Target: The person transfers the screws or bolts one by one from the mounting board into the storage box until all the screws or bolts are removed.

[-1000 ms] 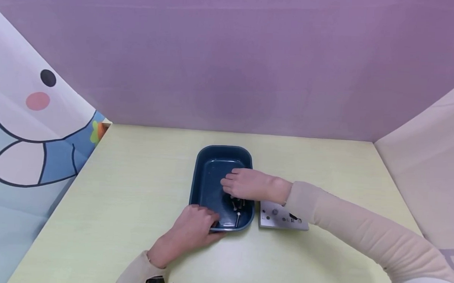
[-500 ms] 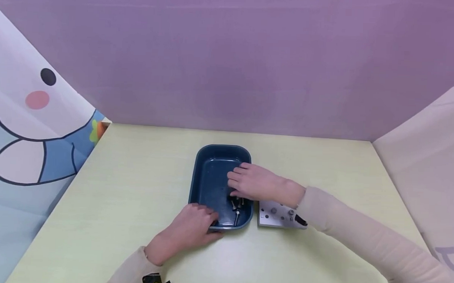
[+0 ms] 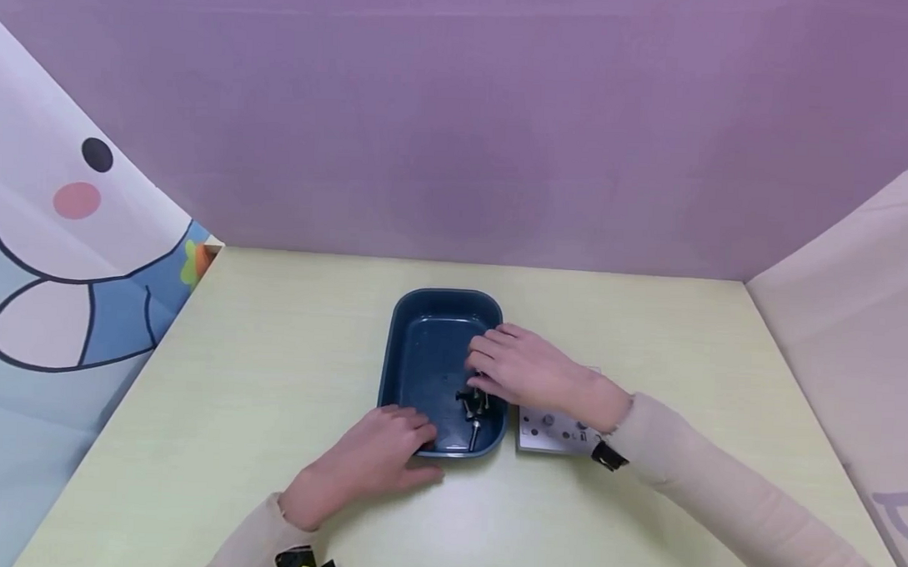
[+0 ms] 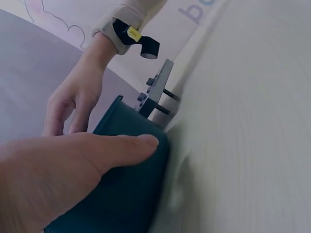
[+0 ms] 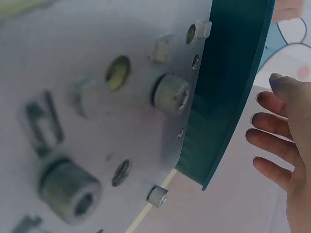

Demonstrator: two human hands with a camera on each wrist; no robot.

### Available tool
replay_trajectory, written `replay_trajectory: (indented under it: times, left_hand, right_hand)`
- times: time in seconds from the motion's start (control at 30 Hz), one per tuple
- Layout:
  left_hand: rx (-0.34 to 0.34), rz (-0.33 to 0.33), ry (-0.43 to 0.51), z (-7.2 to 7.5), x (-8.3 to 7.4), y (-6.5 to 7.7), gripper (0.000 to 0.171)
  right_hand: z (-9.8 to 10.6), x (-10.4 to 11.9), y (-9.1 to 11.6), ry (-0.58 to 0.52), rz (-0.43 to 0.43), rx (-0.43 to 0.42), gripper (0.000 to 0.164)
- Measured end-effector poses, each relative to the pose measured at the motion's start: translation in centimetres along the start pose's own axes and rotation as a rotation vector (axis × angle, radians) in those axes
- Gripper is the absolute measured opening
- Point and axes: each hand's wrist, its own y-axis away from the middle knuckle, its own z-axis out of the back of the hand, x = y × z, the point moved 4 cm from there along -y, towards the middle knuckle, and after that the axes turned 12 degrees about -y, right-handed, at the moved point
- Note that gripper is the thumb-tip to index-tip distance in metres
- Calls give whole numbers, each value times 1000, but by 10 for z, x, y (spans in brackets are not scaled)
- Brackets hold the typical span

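A dark blue-green tray (image 3: 425,349) lies on the table. My left hand (image 3: 373,456) grips its near left corner, fingertips over the rim and thumb along the outer wall, as the left wrist view shows. Several small screws or bolts (image 3: 475,413), some dark and one silver, lie in the tray's near right part. Above the right rim hovers my right hand (image 3: 526,369). In the right wrist view its fingers (image 5: 274,125) are loosely bent and spread, with nothing seen between them. Partly under that wrist is a grey metal plate (image 3: 549,437) with holes and socket-head bolts (image 5: 171,93).
The metal plate is raised off the table on bolt legs (image 4: 163,109), close to the tray's right wall. A purple cloth wall (image 3: 474,151) closes off the back. Printed cloth (image 3: 70,303) hangs at the left, and a pale one (image 3: 865,331) at the right.
My right hand has shifted right, from over the tray's middle toward its right rim, uncovering more of the screws. My left hand stays at the tray's corner.
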Motion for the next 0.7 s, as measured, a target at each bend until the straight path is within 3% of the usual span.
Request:
replay_trajectory:
  times: [0.17,0.5,0.7]
  left_hand:
    - [-68,1,-7,4,3,5,41]
    - [-291,50,61,21,17,14,42]
    - [-331,115,71,28,30,21,49]
  right_hand:
    - [1,-4,9,-61,-57,-50,21]
    - [6,-12,36,-124,-114,-197,23]
    - [7,-21,52,-170,-155,-250,27]
